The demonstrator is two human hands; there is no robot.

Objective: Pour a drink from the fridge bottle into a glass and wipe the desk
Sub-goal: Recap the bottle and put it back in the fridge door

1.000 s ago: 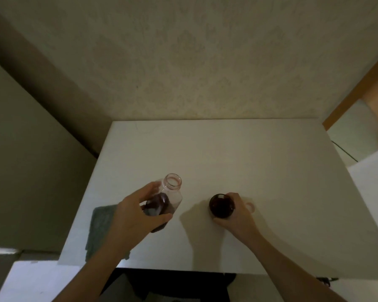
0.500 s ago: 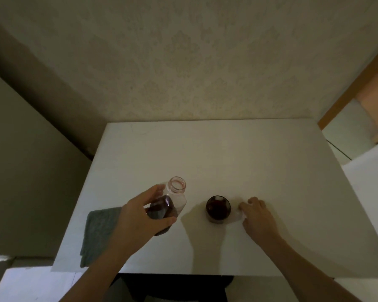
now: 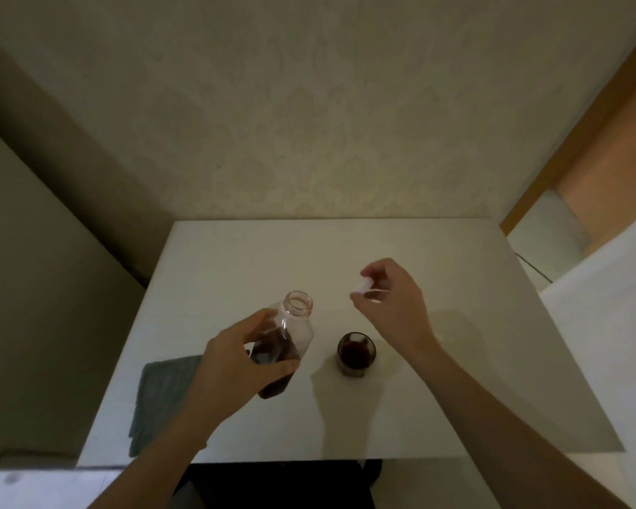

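My left hand [image 3: 232, 365] grips a clear plastic bottle [image 3: 291, 332], tilted a little with its open mouth up and dark red drink in its lower half. A small glass [image 3: 356, 353] holding the same dark drink stands on the white desk [image 3: 437, 380], just right of the bottle. My right hand [image 3: 393, 303] is raised above and behind the glass, pinching a small white bottle cap [image 3: 364, 288] between its fingertips. A grey-green cloth [image 3: 162, 391] lies flat at the desk's front left corner, partly behind my left forearm.
The desk stands against a pale patterned wall. A dark gap runs along its left side, and a white surface [image 3: 603, 306] adjoins it on the right. An orange-brown door frame [image 3: 581, 141] rises at the far right.
My right hand let go of the glass, took the white cap from the desk beside it and lifted it up and back. My left hand kept the bottle and raised it slightly.
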